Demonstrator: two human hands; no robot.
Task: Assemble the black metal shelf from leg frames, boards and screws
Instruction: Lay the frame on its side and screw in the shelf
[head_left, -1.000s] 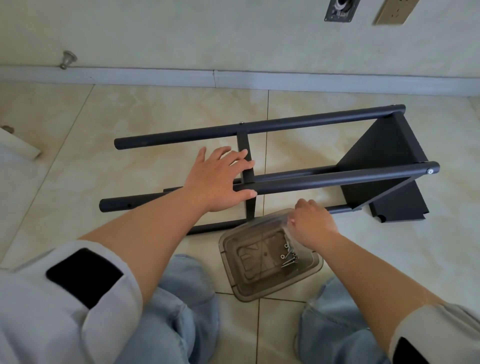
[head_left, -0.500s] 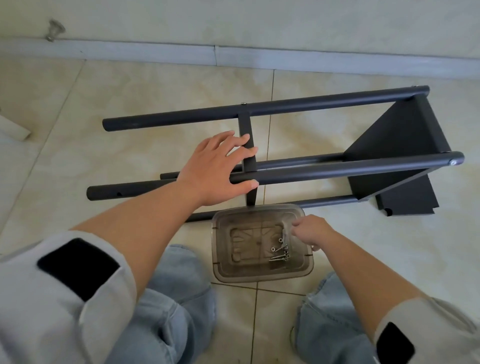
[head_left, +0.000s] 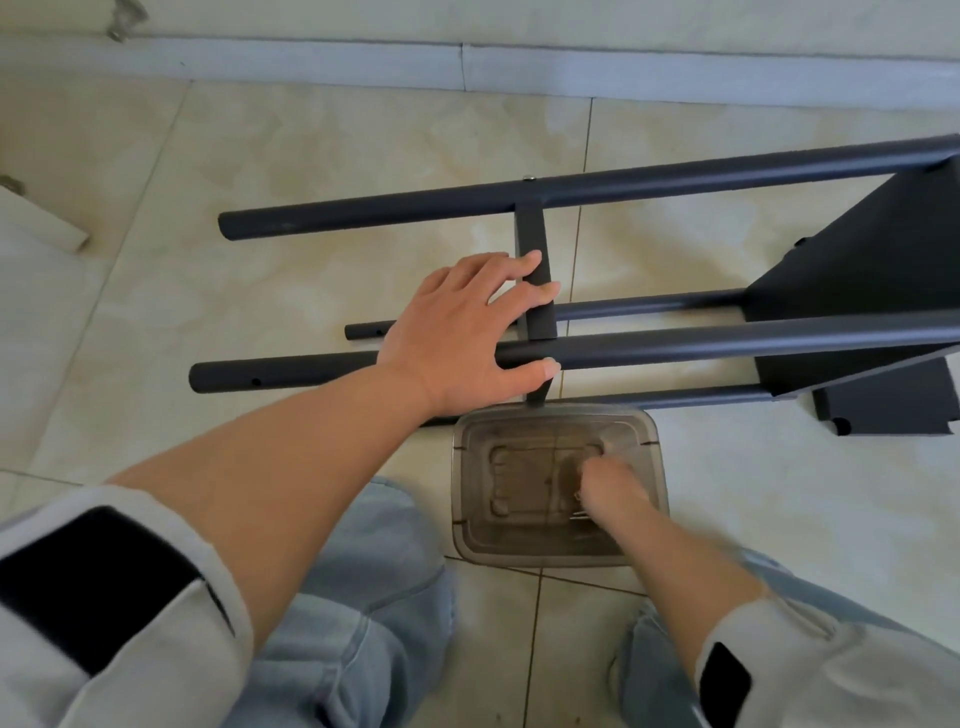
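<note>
Tiled floor (head_left: 260, 171) | left hand (head_left: 457, 338) flat on shelf frame (head_left: 675, 348) | right hand (head_left: 613, 488) in screw tray (head_left: 519, 551), grip unclear

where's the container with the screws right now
In the head view the clear plastic tray sits on the floor tiles at lower centre, just in front of the shelf frame, with the right hand reaching into it.

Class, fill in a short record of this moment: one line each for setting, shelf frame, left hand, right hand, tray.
setting: tiled floor beside a wall
shelf frame: lying on its side, one board attached
left hand: rests on the near tube, fingers straight
right hand: inside the tray, blurred, at the screws
tray: clear plastic, on the floor before the frame
</note>
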